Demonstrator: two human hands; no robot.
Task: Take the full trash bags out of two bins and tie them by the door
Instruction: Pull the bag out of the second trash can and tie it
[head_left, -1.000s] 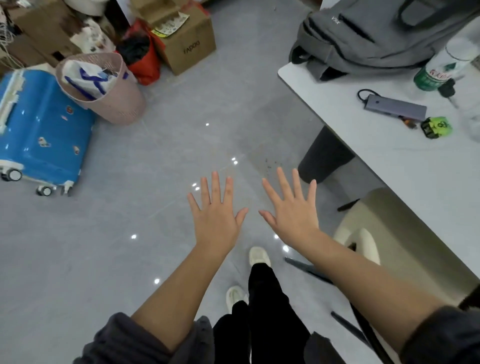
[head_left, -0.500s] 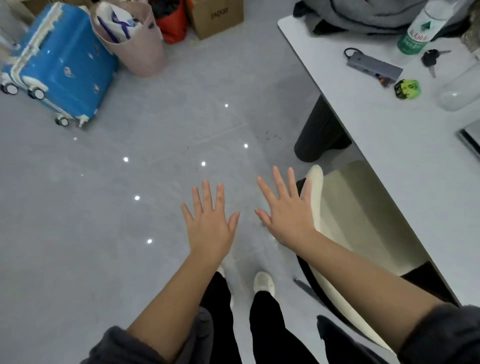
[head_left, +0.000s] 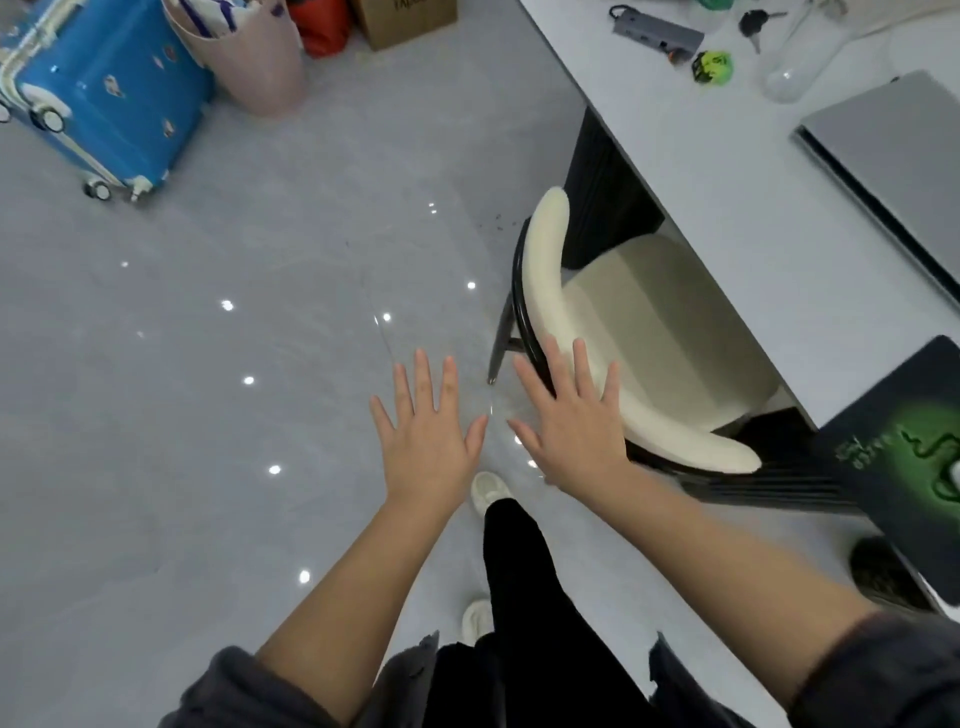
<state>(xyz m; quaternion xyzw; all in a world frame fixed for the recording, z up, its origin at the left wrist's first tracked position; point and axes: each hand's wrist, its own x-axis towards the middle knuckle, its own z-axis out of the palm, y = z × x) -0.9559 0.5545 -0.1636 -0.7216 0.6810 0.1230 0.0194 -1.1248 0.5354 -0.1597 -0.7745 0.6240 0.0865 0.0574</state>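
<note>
Item one, as I logged it from the remote station: a pink bin (head_left: 260, 62) at the top left of the view, standing on the grey floor (head_left: 182, 415), its rim cut off by the frame edge, a white bag with purple markings (head_left: 208, 15) showing inside it. Just beside the bin on its left lay a blue suitcase (head_left: 109, 98), on its side with wheels showing. To the bin's right I noted a red bag (head_left: 319, 26) and a cardboard box (head_left: 410, 18), both partly out of frame.

Hands: left hand (head_left: 428, 441) and right hand (head_left: 574, 431) were held out flat, palms down, fingers spread wide, gripping nothing, well apart from the bin. They hung side by side without touching, above the floor and a white shoe (head_left: 488, 491).

Near the right hand: a cream chair (head_left: 649, 332) with a dark frame, tucked under a white table (head_left: 727, 171).

On the table I recorded a grey adapter hub (head_left: 660, 28), keys (head_left: 753, 23), a small green object (head_left: 712, 66), a clear bottle (head_left: 792, 62), a closed grey laptop (head_left: 893, 156) and a black mat with a green emblem (head_left: 909, 457)
</note>
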